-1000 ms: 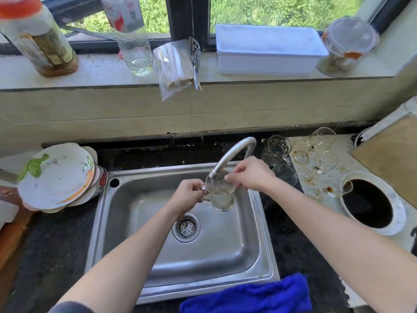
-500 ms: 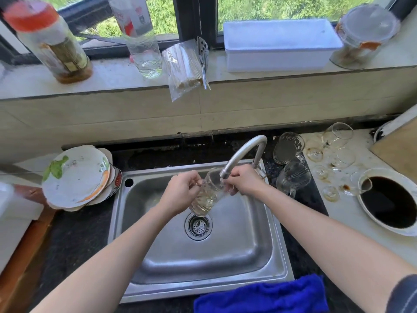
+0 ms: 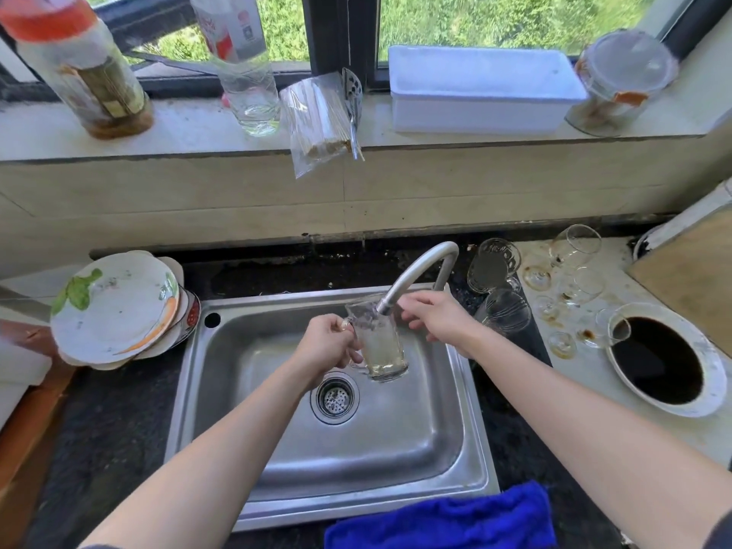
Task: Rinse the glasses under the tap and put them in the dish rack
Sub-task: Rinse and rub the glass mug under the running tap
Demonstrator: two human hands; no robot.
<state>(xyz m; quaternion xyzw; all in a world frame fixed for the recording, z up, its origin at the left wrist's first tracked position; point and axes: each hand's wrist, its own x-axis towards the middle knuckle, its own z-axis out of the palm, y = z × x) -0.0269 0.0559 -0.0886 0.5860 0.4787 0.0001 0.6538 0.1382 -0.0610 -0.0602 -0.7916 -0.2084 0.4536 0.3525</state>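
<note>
A kitchen counter of dark speckled stone runs under a sunlit window, with a steel sink (image 3: 277,449) set into it. The tap (image 3: 420,267) rises from the sink's back right corner and curves forward over the basin.

The glass (image 3: 382,350), a clear mug with a handle, is held upright over the sink, above and just right of the drain (image 3: 334,397). Its mouth sits right under the tap's nozzle, and it holds pale, frothy water.

The left hand (image 3: 325,346) is over the middle of the sink, its fingers curled tight round the mug's handle. The right hand (image 3: 431,318) hovers over the sink's back right part, just beside the nozzle and the rim of the glass. Its fingers (image 3: 408,311) are loosely bent and a little spread. Whether they touch the nozzle or the rim, or grip either, cannot be told from this view.

Right of the sink, near its back corner, two more glass mugs (image 3: 495,267) lie close together on the counter. Farther right, several stemmed glasses (image 3: 576,245) lie tipped over on a stained pale surface. Beyond them stands a white bowl (image 3: 713,390) of dark liquid.

Left of the sink a stack of plates (image 3: 115,307) leans on the counter. A blue cloth (image 3: 439,517) lies bunched at the sink's front edge. On the windowsill behind the sink stands a white box (image 3: 475,93).
</note>
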